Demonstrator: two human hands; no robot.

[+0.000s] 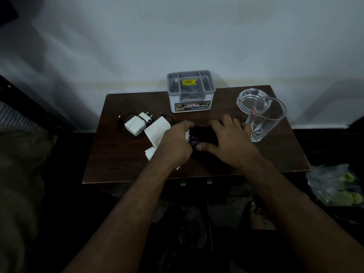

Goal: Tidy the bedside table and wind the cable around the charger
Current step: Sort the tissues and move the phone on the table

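**Two hands meet over a dark object at mid-tabletop**

One white charger [136, 125] lies on the left part of the brown tabletop [118, 164], its prongs pointing away toward the wall and a black cable [129, 117] looped around and across it. Just to its right sits crumpled white paper [156, 130]. Both forearms reach in from below. The left hand [175, 140] curls its fingers onto a dark, flat object [204, 134], partly over the paper. The right hand [228, 138] has its grip spread, fingers across the object's far edge and thumb at the near edge. A clear glass [266, 119] stands just beside that hand, a glass ashtray [250, 97] behind it, and a grey-lidded box [190, 91] stands at the back.
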